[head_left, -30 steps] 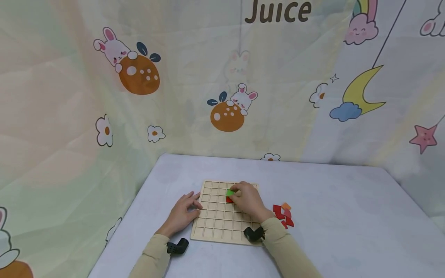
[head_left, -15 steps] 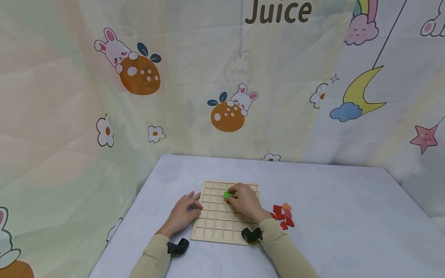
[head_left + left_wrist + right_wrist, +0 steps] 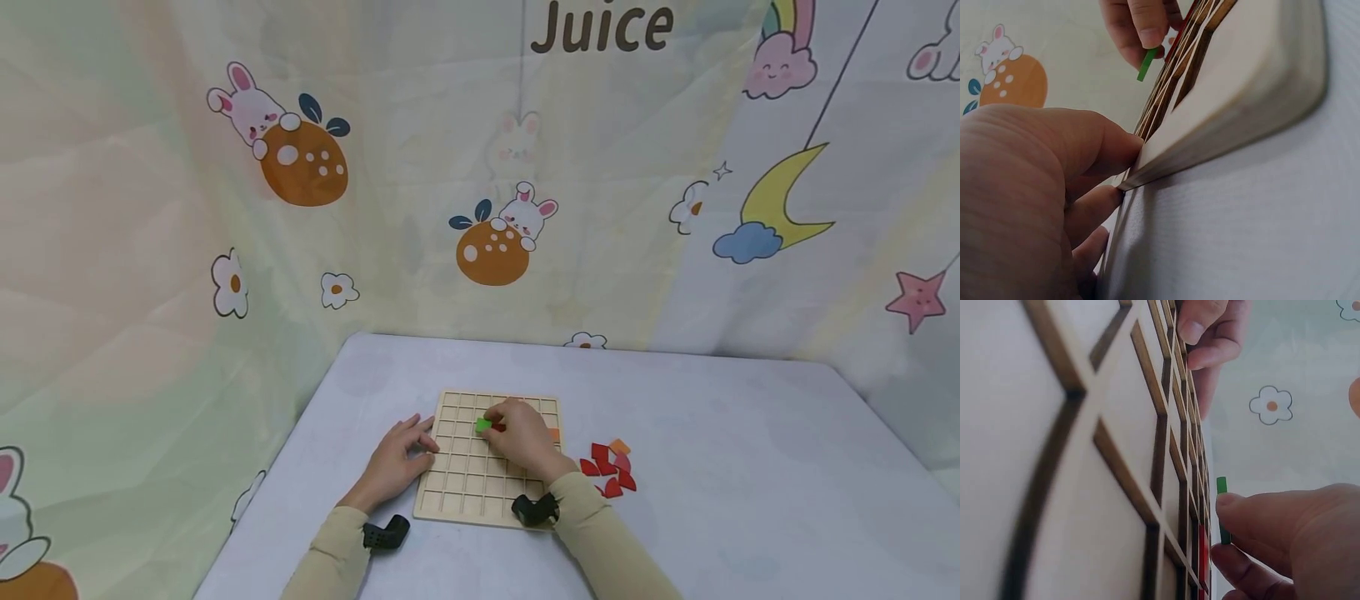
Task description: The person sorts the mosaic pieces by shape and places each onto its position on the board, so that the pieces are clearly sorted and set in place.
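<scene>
My right hand (image 3: 520, 433) pinches a small green square tile (image 3: 483, 425) between thumb and fingertips, over the upper middle of a wooden grid board (image 3: 468, 483). In the right wrist view the green tile (image 3: 1223, 512) stands edge-on, close above the grid. A red tile (image 3: 1204, 556) sits in a grid cell beneath it. At the board's left edge my left hand (image 3: 397, 458) rests with fingers relaxed. The left wrist view has its thumb (image 3: 1125, 147) touching the rim and its other fingertips along the side. An orange tile (image 3: 553, 434) lies near the board's right edge, partly behind my right hand.
Right of the board, several loose red pieces (image 3: 604, 467) lie on the white table (image 3: 735, 483), with another orange piece (image 3: 619, 447) among them. A printed cloth backdrop (image 3: 405, 167) hangs behind the table. Black wrist cameras (image 3: 386, 532) sit on both wrists.
My right hand has moved a little left and toward me with the green tile, uncovering the orange tile on the board and more red pieces. My left hand stays at the edge.
</scene>
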{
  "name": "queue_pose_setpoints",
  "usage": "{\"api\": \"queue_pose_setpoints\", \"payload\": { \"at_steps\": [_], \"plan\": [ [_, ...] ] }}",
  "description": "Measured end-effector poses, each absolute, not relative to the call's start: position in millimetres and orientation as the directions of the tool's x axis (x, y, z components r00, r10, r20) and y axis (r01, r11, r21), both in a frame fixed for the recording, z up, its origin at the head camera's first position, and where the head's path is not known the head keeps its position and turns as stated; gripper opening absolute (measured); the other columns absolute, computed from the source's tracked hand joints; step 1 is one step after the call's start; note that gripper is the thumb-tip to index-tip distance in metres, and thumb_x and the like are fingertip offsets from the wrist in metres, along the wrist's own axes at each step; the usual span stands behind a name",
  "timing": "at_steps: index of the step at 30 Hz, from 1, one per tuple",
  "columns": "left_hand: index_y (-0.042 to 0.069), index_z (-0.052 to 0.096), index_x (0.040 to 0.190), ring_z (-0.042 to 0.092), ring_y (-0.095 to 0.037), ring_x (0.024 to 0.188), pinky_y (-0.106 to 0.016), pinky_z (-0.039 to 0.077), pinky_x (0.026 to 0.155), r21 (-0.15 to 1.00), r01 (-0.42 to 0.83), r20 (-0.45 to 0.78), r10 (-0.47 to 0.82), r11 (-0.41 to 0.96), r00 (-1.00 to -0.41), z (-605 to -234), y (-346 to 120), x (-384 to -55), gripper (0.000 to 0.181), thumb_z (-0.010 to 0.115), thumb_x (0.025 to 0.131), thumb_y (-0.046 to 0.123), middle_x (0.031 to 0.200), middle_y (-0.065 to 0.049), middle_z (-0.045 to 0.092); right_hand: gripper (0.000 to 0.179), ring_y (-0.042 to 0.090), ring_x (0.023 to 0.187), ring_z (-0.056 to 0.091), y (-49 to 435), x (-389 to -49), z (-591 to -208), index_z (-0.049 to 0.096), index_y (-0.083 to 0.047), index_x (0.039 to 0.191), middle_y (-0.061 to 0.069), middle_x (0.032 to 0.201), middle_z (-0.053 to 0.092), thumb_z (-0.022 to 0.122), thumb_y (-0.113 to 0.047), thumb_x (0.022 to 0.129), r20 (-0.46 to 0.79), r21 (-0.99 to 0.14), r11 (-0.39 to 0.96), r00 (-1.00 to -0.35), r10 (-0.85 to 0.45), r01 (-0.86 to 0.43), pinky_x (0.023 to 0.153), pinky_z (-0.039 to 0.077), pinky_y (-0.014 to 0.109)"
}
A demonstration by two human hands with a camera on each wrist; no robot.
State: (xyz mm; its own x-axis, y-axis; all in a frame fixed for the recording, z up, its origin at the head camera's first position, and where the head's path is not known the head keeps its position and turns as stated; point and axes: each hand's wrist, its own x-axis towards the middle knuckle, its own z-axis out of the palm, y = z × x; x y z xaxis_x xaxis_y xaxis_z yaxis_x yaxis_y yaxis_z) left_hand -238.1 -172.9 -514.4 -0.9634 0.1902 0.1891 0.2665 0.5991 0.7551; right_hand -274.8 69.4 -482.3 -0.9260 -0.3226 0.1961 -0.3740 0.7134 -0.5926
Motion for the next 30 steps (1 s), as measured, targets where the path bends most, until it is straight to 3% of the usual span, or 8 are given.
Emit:
{"api": "queue_pose_setpoints", "payload": {
  "at_steps": [15, 30],
  "plan": [
    [0.027, 0.064, 0.084, 0.028, -0.032, 0.145, -0.052, 0.013, 0.121, 0.752, 0.252, 0.173, 0.186, 0.609, -0.967, -510.7, -171.4, -237.1, 0.018, 0.069, 0.084, 0.009, 0.146, -0.006, 0.050, 0.023, 0.013, 0.085, 0.054, 66.1, -275.2, -488.0, 0.074, -0.013, 0.106, 0.001, 0.103, 0.064, 0.075, -0.024, 0.085, 0.217, -0.526, 0.754, -0.919, -0.330, -0.395, 0.072, 0.047, 0.027],
    [0.027, 0.064, 0.084, 0.027, -0.032, 0.145, -0.053, 0.013, 0.121, 0.756, 0.246, 0.170, 0.180, 0.607, -0.969, -512.3, -171.2, -237.2, 0.019, 0.069, 0.084, 0.009, 0.146, -0.005, 0.050, 0.028, 0.014, 0.086, 0.055, 66.3, -273.3, -487.5, 0.073, -0.013, 0.110, 0.000, 0.102, 0.062, 0.076, -0.024, 0.084, 0.204, -0.532, 0.753, -0.921, -0.331, -0.388, 0.076, 0.048, 0.030]
  ]
}}
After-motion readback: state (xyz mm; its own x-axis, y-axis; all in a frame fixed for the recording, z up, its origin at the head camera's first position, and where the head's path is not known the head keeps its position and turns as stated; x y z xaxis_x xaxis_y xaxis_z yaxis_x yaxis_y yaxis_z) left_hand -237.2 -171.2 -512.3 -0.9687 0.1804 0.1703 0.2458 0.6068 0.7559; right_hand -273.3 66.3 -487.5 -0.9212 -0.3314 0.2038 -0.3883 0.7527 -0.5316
